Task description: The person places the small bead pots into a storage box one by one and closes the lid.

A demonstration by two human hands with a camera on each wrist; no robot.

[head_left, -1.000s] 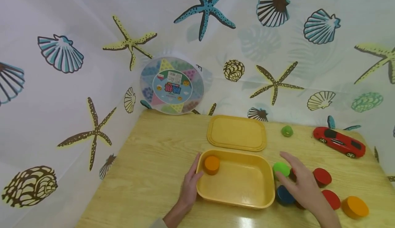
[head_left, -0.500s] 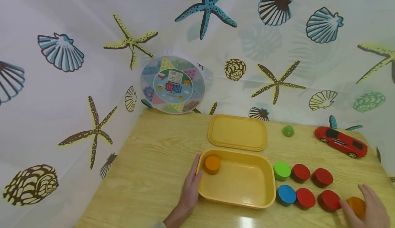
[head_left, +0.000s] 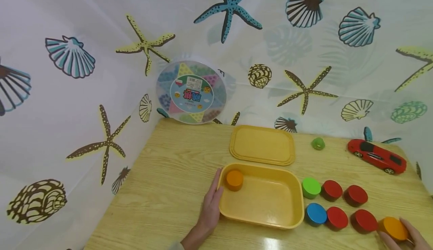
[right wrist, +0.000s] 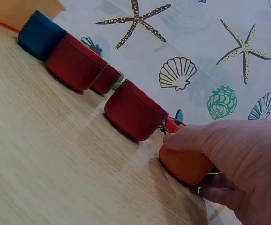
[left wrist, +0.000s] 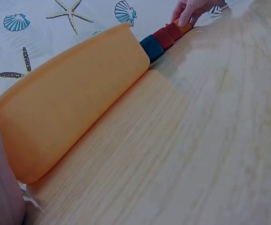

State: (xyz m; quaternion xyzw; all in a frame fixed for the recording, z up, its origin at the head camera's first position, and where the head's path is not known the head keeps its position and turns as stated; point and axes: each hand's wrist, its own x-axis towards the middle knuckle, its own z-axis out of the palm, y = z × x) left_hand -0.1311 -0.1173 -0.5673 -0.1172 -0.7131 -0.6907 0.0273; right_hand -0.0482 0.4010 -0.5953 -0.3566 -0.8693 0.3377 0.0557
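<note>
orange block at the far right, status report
Right hand pinches orange block. Left hand against tray, left side. Red blocks and blue block between orange block and tray.

On a wooden table [head_left: 152, 201], a left hand [head_left: 209, 209] lies against the left end of a yellow box [head_left: 267, 205] with an orange block [head_left: 234, 180] in its far left corner, while at the lower right edge a right hand [head_left: 407, 237] pinches a second orange block [head_left: 393, 228]. Between the box and that hand stand a green block [head_left: 311, 188], a blue block [head_left: 316, 214] and four red blocks [head_left: 337, 218]. Behind lie a yellow lid [head_left: 262, 145], a small green toy [head_left: 318, 143] and a red car [head_left: 377, 156], and a round game board [head_left: 191, 92] leans on the shell-and-starfish cloth [head_left: 297, 50].
</note>
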